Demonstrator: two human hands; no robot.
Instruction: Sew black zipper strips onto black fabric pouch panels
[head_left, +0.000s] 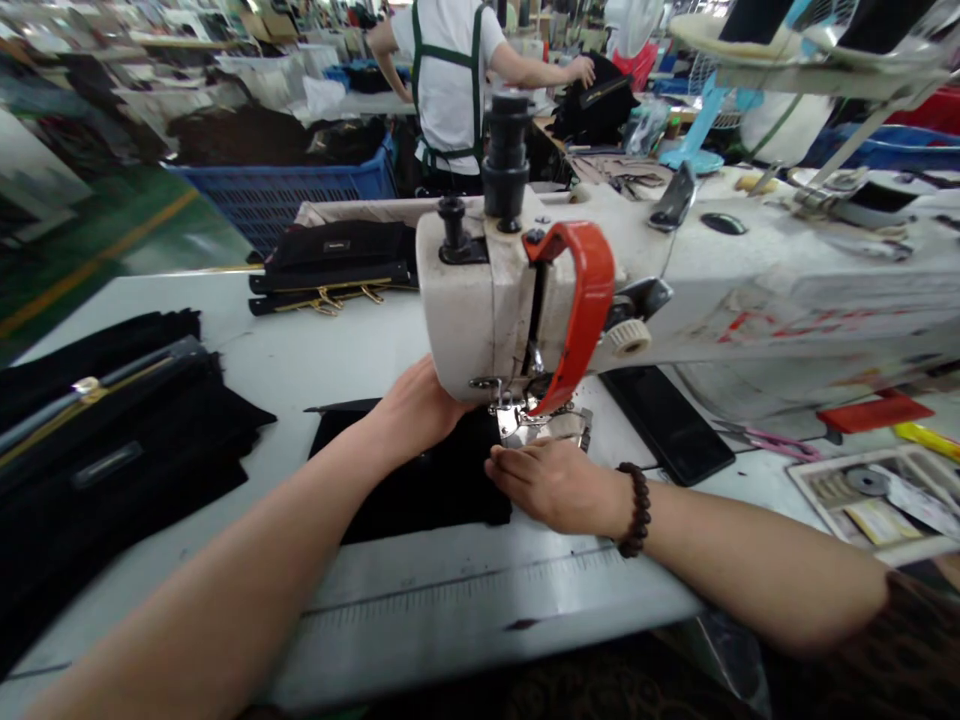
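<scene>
A piece of black fabric [420, 490] lies on the white table under the head of a sewing machine [465, 300]. My left hand [424, 405] rests on the fabric's far part, its fingertips hidden behind the machine head. At the fabric's right edge, just in front of the metal presser foot [510, 420], my right hand [559, 485] pinches the cloth between thumb and fingers. A dark beaded bracelet [636, 510] circles the right wrist. The red guard [581, 310] curves down the front of the machine.
Black fabric pieces with zips [112, 450] are stacked at left; more black pieces [337, 260] lie behind the machine. A phone [667, 425], pink-handled scissors [772, 440] and a parts tray [885, 505] are at right. A co-worker [450, 80] stands beyond a blue crate [285, 195].
</scene>
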